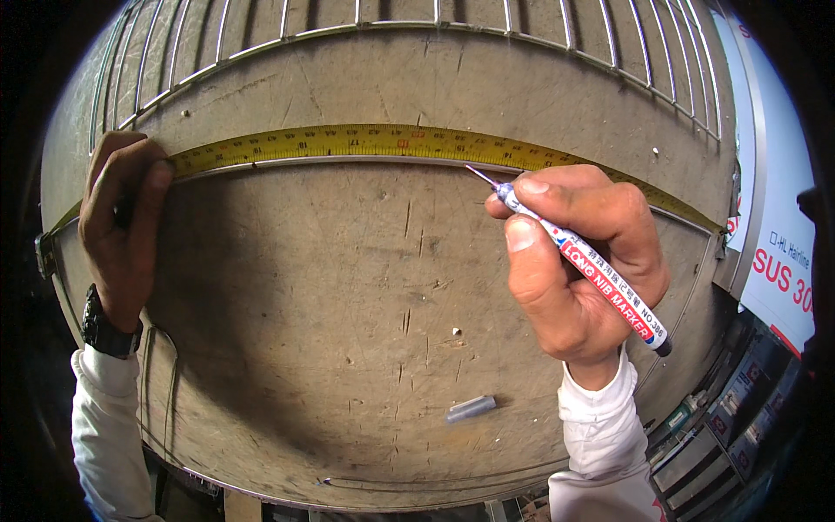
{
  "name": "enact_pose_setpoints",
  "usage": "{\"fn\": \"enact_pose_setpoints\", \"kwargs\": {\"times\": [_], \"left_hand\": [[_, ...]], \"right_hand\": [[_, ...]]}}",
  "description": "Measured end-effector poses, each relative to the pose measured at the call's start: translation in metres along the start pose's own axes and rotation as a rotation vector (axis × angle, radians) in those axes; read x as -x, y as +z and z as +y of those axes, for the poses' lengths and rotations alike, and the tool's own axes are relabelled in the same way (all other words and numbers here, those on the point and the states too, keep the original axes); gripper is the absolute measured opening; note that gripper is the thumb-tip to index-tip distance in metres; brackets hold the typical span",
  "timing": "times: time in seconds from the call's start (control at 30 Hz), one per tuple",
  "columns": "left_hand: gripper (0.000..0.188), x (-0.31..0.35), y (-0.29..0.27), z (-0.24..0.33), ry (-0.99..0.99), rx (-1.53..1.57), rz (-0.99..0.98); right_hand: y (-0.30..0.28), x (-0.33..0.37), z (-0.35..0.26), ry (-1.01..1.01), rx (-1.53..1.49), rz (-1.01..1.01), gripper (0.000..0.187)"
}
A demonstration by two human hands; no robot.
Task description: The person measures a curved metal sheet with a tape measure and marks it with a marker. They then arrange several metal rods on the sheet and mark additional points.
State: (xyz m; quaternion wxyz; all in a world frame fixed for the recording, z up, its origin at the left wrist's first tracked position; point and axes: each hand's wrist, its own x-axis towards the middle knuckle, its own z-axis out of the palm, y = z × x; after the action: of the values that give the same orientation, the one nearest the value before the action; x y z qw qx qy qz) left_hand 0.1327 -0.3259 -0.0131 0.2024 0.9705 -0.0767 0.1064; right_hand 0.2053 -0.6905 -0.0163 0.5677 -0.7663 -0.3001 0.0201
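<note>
A yellow tape measure stretches left to right across the worktable, lying along a thin metal rod. My left hand closes on the tape and rod near their left end; its case shows at the table's left edge. Between thumb and fingers, my right hand grips a long-nib marker with a white and red barrel. Its thin nib points up and left, close to the rod just right of the middle; whether it touches I cannot tell. A clear marker cap lies apart on the table.
A metal wire rack lies along the far side of the scratched brown worktable. A thin bent rod is near the left edge. White printed sheeting stands at right, above tools and boxes.
</note>
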Motion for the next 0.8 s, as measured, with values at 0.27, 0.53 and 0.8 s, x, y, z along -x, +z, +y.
{"fn": "enact_pose_setpoints", "kwargs": {"times": [0.27, 0.53, 0.8], "left_hand": [[0.009, 0.002, 0.000, -0.004, 0.000, 0.012, 0.008], [0.009, 0.002, 0.003, -0.002, 0.021, -0.005, 0.040], [0.008, 0.002, 0.002, -0.004, -0.065, -0.010, 0.028]], "right_hand": [[0.002, -0.002, 0.002, -0.025, 0.025, -0.009, 0.021], [0.001, -0.001, -0.001, 0.038, -0.022, -0.014, 0.019], [-0.066, -0.005, -0.009, 0.227, -0.434, 0.247, 0.031]]}}
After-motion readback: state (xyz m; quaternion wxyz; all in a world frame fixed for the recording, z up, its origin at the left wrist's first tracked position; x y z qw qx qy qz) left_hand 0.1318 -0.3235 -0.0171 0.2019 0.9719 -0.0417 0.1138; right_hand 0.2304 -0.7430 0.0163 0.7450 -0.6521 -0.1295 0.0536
